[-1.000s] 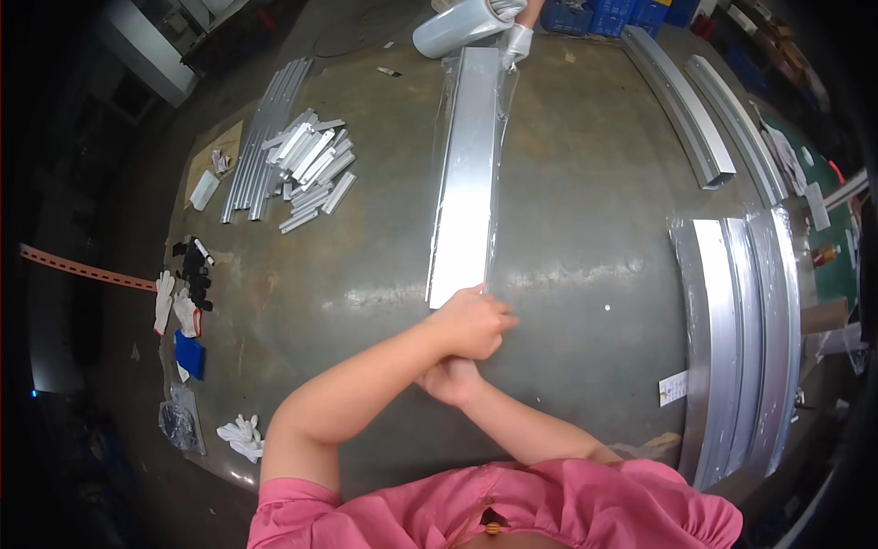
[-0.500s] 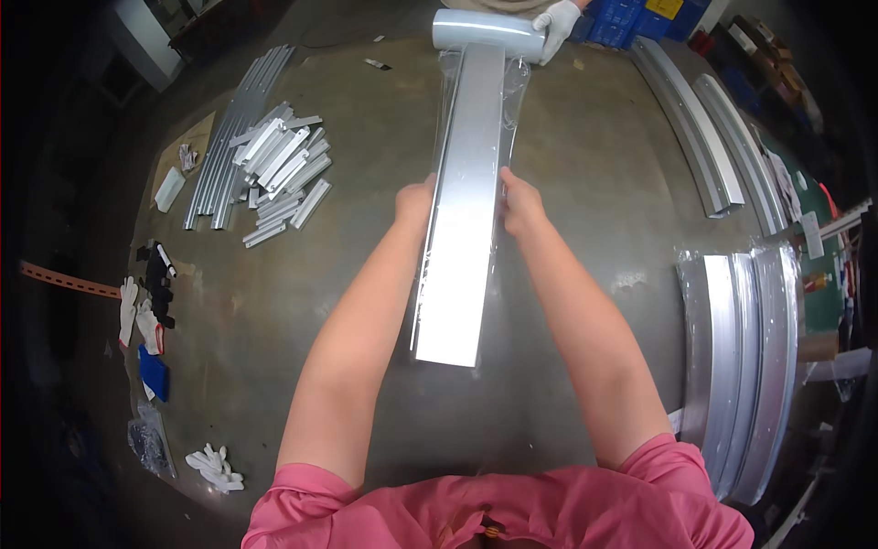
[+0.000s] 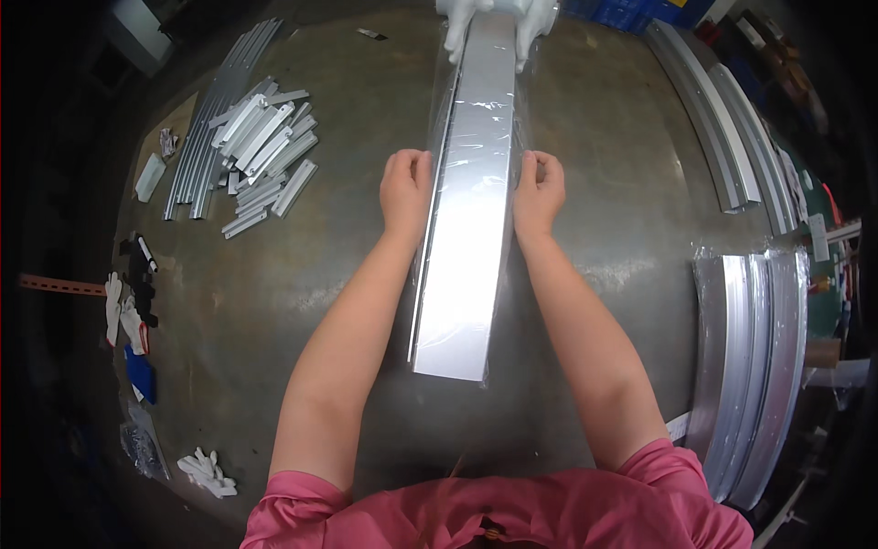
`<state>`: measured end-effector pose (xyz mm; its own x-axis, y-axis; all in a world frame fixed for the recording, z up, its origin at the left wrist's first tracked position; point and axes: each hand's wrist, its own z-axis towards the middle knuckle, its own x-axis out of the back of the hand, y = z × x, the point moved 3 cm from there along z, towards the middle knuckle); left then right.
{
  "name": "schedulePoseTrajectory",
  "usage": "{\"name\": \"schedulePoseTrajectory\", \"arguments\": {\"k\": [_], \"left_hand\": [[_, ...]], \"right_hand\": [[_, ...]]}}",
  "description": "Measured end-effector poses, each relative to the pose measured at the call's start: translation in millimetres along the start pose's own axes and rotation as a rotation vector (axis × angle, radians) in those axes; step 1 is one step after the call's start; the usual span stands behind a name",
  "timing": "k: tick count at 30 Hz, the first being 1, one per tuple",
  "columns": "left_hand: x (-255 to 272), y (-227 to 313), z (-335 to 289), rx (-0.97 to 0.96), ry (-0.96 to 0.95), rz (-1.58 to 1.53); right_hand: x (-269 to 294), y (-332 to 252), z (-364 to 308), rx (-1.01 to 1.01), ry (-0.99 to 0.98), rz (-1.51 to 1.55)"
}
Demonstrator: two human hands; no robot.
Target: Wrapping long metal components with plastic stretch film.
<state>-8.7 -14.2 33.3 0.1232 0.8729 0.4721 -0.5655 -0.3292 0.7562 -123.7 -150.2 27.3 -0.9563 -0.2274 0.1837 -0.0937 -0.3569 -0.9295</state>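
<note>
A long silver metal channel [image 3: 466, 247] lies lengthwise in front of me, with clear plastic film [image 3: 518, 110] draped over it and along its sides. On the left edge, my left hand [image 3: 405, 192] is closed, fingers curled and pinching the film's margin. Opposite it, my right hand [image 3: 540, 194] pinches the film along the right edge. At the far end a co-worker's white-gloved hands [image 3: 529, 32] rest on either side of the channel; what they hold is partly cut off by the upper edge of the view.
Short metal pieces [image 3: 265, 146] lie heaped beside long thin rails [image 3: 215, 119] at left. Film-wrapped channels [image 3: 745, 366] lie at near right, bare channels [image 3: 704, 119] farther back. White gloves [image 3: 208, 472] sit at near left.
The film now reaches nearer along the channel, past its near end. My hands are slightly farther apart. The co-worker's second gloved hand has come into view, and the roll is mostly out of sight.
</note>
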Motion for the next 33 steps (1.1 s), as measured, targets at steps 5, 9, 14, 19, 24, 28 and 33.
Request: {"name": "schedulePoseTrajectory", "arguments": {"k": [5, 9, 14, 19, 24, 28, 33], "left_hand": [[-0.4, -5.3, 3.6, 0.422, -0.406, -0.084], [-7.8, -8.5, 10.6, 0.376, -0.546, -0.104], [-6.3, -20.6, -12.8, 0.369, -0.604, -0.201], [20.0, 24.3, -53.4, 0.798, -0.511, -0.716], [42.1, 17.2, -100.9, 0.8, -0.577, -0.903], [62.3, 23.1, -140.7, 0.707, -0.579, -0.963], [82.6, 33.3, -151.6, 0.428, -0.603, -0.838]], "right_hand": [[-10.4, -4.2, -1.9, -0.141, -0.225, -0.115], [-17.4, 9.4, 6.7, -0.216, -0.382, -0.05], [-18.4, 9.4, -17.9, -0.435, -0.466, 0.25], [4.5, -16.8, -60.8, -0.502, -0.438, 0.48], [28.7, -30.5, -105.5, -0.452, -0.51, 0.529], [61.7, -37.5, -157.4, -0.381, -0.606, 0.508], [75.8, -44.3, -182.3, -0.284, -0.703, 0.492]]}}
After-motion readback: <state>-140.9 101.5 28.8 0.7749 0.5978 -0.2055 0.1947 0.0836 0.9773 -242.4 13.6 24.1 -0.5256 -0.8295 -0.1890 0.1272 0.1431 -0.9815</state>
